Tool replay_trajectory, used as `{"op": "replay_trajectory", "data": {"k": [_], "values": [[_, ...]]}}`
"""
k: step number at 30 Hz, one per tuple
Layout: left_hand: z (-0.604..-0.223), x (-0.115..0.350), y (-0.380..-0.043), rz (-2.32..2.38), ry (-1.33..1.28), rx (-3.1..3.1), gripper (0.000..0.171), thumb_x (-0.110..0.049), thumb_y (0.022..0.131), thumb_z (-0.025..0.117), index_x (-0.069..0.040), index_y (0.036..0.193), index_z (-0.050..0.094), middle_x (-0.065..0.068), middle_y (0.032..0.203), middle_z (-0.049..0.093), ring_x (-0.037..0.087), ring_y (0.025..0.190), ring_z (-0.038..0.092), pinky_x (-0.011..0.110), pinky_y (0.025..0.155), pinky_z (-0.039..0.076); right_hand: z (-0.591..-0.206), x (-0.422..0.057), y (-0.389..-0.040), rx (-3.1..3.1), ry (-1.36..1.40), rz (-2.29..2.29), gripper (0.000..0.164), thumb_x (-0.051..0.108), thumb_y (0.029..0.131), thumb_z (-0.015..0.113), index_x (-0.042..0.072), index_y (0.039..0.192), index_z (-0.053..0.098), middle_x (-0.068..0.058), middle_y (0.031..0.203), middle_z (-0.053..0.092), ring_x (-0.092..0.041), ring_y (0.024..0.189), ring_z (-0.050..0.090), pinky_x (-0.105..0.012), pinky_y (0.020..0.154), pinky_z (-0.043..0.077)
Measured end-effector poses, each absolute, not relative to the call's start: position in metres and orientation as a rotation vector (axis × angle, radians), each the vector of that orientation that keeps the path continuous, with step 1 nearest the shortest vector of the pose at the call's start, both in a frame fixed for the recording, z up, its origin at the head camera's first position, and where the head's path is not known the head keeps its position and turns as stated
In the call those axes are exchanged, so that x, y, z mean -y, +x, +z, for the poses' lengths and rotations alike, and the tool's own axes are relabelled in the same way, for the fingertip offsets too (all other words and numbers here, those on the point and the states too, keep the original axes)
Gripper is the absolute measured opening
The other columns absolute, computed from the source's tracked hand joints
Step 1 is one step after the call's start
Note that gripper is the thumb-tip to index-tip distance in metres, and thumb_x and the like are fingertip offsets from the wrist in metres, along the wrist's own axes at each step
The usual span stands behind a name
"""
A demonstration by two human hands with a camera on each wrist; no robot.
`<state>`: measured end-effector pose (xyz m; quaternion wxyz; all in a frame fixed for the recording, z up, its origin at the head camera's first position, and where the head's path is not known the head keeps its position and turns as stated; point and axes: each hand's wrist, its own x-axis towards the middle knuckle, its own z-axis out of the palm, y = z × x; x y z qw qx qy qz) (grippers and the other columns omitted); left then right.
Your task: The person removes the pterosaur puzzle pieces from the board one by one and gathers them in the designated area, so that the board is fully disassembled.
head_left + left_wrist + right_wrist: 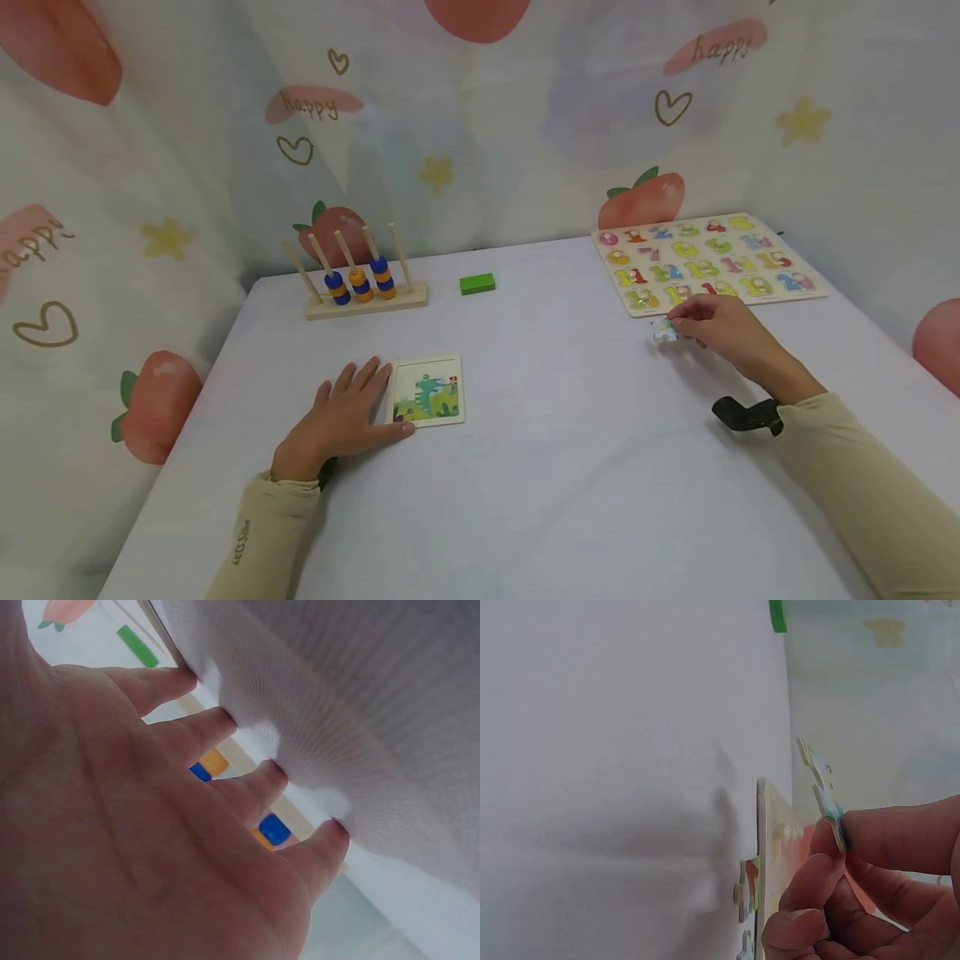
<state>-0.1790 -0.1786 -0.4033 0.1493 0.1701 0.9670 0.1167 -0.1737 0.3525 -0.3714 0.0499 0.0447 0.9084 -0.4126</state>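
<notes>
My right hand (723, 329) pinches a small, thin jigsaw piece (664, 330), pale blue and white, between thumb and fingers just in front of the number board. The right wrist view shows that jigsaw piece (823, 784) edge-on, raised off the table. My left hand (341, 421) lies with fingers spread at the left side of a square picture puzzle (425, 390). A teal dinosaur on green ground shows on that puzzle, below a plain white upper area. The index fingertip and thumb reach its left and lower edges. In the left wrist view the fingertips (270, 771) press on the white cloth.
A number board (652, 308) with colourful knobbed numerals lies at the back right. More jigsaw pieces (744, 892) lie beside it. At the back left stands a wooden peg rack (367, 307) with blue and orange beads. Near it is a green block (477, 284).
</notes>
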Motion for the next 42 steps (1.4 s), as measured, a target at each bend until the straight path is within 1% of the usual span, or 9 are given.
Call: {"op": "replay_trajectory", "data": {"k": [5, 9, 17, 24, 28, 35, 42], "values": [[-0.403, 0.178, -0.179, 0.324, 0.485, -2.782, 0.109, -0.069, 0.092, 0.071, -0.006, 0.170, 0.027, 0.021, 0.176, 0.018, 0.051, 0.160, 0.011, 0.076, 0.121, 0.009, -0.370, -0.365, -0.173, -2.768, 0.140, -1.208, 0.039, 0.020, 0.112, 0.059, -0.010, 0.137, 0.057, -0.025, 0.122, 0.065, -0.036, 0.104, 0.053, -0.032, 0.076, 0.050], [-0.403, 0.177, -0.179, 0.323, 0.488, -2.781, 0.108, -0.068, 0.093, 0.071, -0.005, 0.170, 0.027, 0.021, 0.176, 0.019, 0.052, 0.159, 0.011, 0.076, 0.121, 0.010, -0.371, -0.375, -0.172, -2.781, 0.128, -1.162, 0.037, 0.018, 0.110, 0.061, -0.012, 0.133, 0.059, -0.024, 0.118, 0.066, -0.036, 0.101, 0.054, -0.031, 0.074, 0.050], [-0.399, 0.177, -0.178, 0.322, 0.499, -2.788, 0.107, -0.066, 0.094, 0.071, -0.004, 0.169, 0.028, 0.022, 0.175, 0.019, 0.052, 0.159, 0.013, 0.077, 0.120, 0.011, -0.378, -0.394, -0.173, -2.812, 0.113, -1.073, 0.034, 0.013, 0.106, 0.066, -0.014, 0.127, 0.063, -0.019, 0.108, 0.069, -0.035, 0.096, 0.056, -0.031, 0.073, 0.050], [-0.399, 0.177, -0.178, 0.323, 0.496, -2.792, 0.107, -0.065, 0.094, 0.071, -0.004, 0.169, 0.028, 0.022, 0.175, 0.020, 0.052, 0.159, 0.013, 0.077, 0.120, 0.011, -0.382, -0.398, -0.176, -2.813, 0.122, -1.038, 0.029, 0.011, 0.105, 0.065, -0.013, 0.122, 0.066, -0.015, 0.101, 0.069, -0.033, 0.093, 0.057, -0.031, 0.071, 0.049], [-0.399, 0.177, -0.179, 0.312, 0.487, -2.786, 0.107, -0.066, 0.094, 0.070, -0.004, 0.169, 0.027, 0.022, 0.176, 0.019, 0.052, 0.159, 0.012, 0.076, 0.121, 0.010, -0.381, -0.397, -0.176, -2.801, 0.134, -1.033, 0.028, 0.009, 0.105, 0.064, -0.014, 0.120, 0.066, -0.015, 0.099, 0.068, -0.033, 0.091, 0.056, -0.033, 0.071, 0.048], [-0.401, 0.178, -0.180, 0.324, 0.488, -2.783, 0.107, -0.066, 0.094, 0.071, -0.005, 0.170, 0.027, 0.021, 0.176, 0.018, 0.051, 0.160, 0.011, 0.076, 0.121, 0.010, -0.382, -0.395, -0.177, -2.844, 0.142, -0.983, 0.027, 0.010, 0.105, 0.063, -0.012, 0.119, 0.066, -0.019, 0.102, 0.067, -0.036, 0.092, 0.056, -0.037, 0.073, 0.048], [-0.402, 0.179, -0.181, 0.320, 0.488, -2.778, 0.108, -0.067, 0.093, 0.071, -0.005, 0.170, 0.027, 0.021, 0.176, 0.018, 0.051, 0.160, 0.010, 0.076, 0.121, 0.009, -0.379, -0.389, -0.177, -2.896, 0.158, -0.974, 0.037, 0.019, 0.109, 0.060, -0.013, 0.126, 0.063, -0.027, 0.112, 0.066, -0.040, 0.100, 0.053, -0.041, 0.077, 0.047]]}}
